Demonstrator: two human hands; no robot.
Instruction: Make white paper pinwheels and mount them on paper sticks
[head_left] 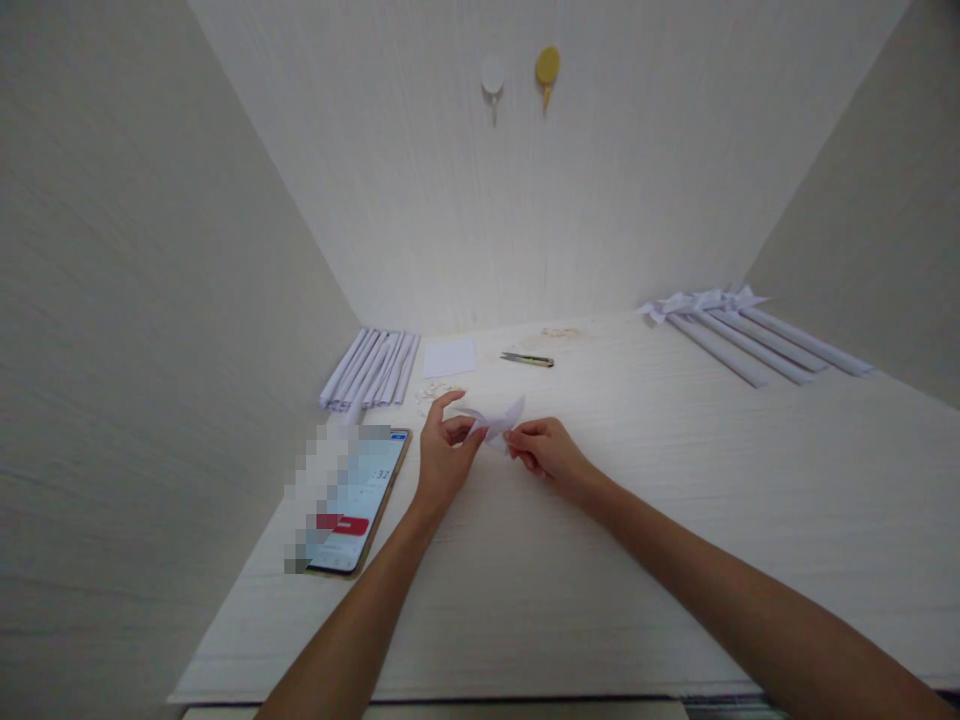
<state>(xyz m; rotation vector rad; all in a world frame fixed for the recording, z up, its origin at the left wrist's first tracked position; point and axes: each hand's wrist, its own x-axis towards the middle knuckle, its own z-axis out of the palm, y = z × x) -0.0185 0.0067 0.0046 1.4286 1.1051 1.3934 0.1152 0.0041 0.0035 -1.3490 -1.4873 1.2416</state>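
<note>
While my left hand (444,455) pinches one side of a folded white paper (498,424), my right hand (551,452) pinches the other side, so it sits between them over the surface (510,600). A phone (369,490) lies just left of my left hand, small snips (534,360) beyond both, and white tubes (718,351) well off to the right.

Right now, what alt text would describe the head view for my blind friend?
A person's left hand and right hand hold folded white paper over a pale tabletop. A phone and paper tubes lie at left, a paper sheet and small snips beyond the hands, and tubes topped with folded paper at right.
</note>
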